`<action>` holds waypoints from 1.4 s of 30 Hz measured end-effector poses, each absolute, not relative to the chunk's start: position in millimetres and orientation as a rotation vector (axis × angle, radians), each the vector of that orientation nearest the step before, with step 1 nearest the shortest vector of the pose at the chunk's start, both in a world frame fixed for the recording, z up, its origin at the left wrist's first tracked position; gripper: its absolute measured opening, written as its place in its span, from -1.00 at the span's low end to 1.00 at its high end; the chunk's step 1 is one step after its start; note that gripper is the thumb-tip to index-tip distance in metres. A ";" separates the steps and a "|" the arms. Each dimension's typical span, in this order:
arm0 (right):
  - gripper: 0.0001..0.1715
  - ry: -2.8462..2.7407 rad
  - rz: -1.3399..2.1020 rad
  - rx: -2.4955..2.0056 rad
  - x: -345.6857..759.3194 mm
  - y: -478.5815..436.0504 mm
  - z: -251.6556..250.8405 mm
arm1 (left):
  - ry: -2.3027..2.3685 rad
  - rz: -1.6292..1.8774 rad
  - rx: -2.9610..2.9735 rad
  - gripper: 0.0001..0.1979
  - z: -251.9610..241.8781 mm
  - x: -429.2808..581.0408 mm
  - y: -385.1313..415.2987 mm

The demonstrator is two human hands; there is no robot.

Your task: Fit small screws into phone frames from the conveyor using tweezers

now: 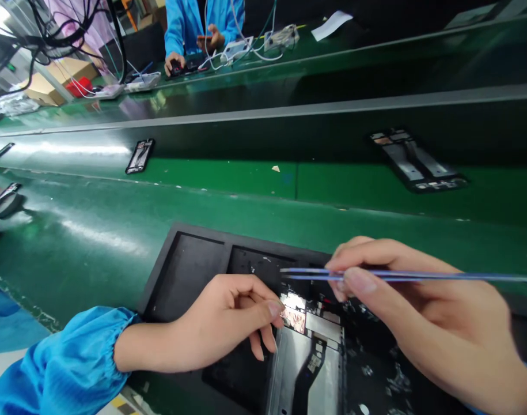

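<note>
An opened phone body (328, 331) with a silver frame, a shiny copper-coloured patch and a black flex cable lies in a black tray (194, 268). At the phone's upper left edge is my left hand (228, 323), its thumb and index finger pressed together; whatever is between them is too small to make out. Above the phone's top right, my right hand (431, 311) pinches blue metal tweezers (393, 275), held level with their tips pointing left and slightly apart, clear of the phone. Small clear scraps lie on the black surface right of the phone.
Beyond the tray, two more opened phone bodies (421, 161) (140, 155) rest on the green conveyor strip (246, 178). Across the bench, a person in a blue smock (181, 29) holds a device near white cables. Cardboard boxes (56, 80) and hanging black cables are at the far left.
</note>
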State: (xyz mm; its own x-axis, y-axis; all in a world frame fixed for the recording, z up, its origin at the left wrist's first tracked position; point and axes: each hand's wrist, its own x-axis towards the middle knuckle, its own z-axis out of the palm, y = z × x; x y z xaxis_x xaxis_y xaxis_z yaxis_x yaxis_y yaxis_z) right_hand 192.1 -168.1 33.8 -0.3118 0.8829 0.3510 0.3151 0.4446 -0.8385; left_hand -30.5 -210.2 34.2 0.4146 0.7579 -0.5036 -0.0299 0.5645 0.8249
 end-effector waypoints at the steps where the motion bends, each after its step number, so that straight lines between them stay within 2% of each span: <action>1: -0.93 -1.855 0.775 -1.063 192.5 -167.5 30.7 | 1.060 0.578 0.939 -0.75 34.1 -30.6 -213.0; 4: -0.87 -2.040 0.578 -1.013 193.1 -164.5 18.3 | 1.065 0.616 1.466 -0.86 35.8 -31.6 -221.2; 6: -0.82 -2.152 0.483 -0.888 192.4 -162.2 11.5 | 1.003 0.633 1.794 -0.83 38.3 -31.8 -224.6; 9: -0.76 -2.212 0.413 -0.818 190.7 -159.5 9.3 | 1.021 0.637 1.951 -0.82 41.1 -30.1 -226.9; 19: -0.59 -2.306 0.448 -0.760 189.9 -158.8 18.6 | 1.135 0.654 1.887 -0.85 21.4 -25.5 -238.1; 27: -0.69 -2.346 0.493 -0.872 191.9 -164.5 19.6 | 1.083 0.494 1.798 -0.85 17.1 -26.7 -231.9; 31: -0.78 -2.343 0.482 -0.902 193.7 -162.8 21.7 | 1.019 0.468 1.822 -0.79 19.5 -29.3 -229.6; 35: -0.89 -2.222 0.433 -1.188 197.8 -161.8 17.8 | 1.045 0.453 1.798 -0.82 24.0 -30.1 -227.8; 38: -0.73 -2.086 0.563 -1.367 197.0 -158.4 17.2 | 1.038 0.477 1.766 -0.84 24.1 -30.4 -227.6; 42: -0.58 -2.047 0.672 -1.385 191.3 -151.6 22.1 | 1.011 0.567 1.795 -0.86 20.0 -30.5 -227.4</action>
State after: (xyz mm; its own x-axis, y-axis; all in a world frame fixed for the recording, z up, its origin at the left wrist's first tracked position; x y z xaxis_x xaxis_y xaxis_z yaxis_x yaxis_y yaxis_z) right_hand 191.3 -151.6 22.1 -0.2991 0.9375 0.1779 0.6497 0.3366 -0.6815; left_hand -30.5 -227.4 20.0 0.5482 0.8344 -0.0570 0.3863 -0.1922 0.9021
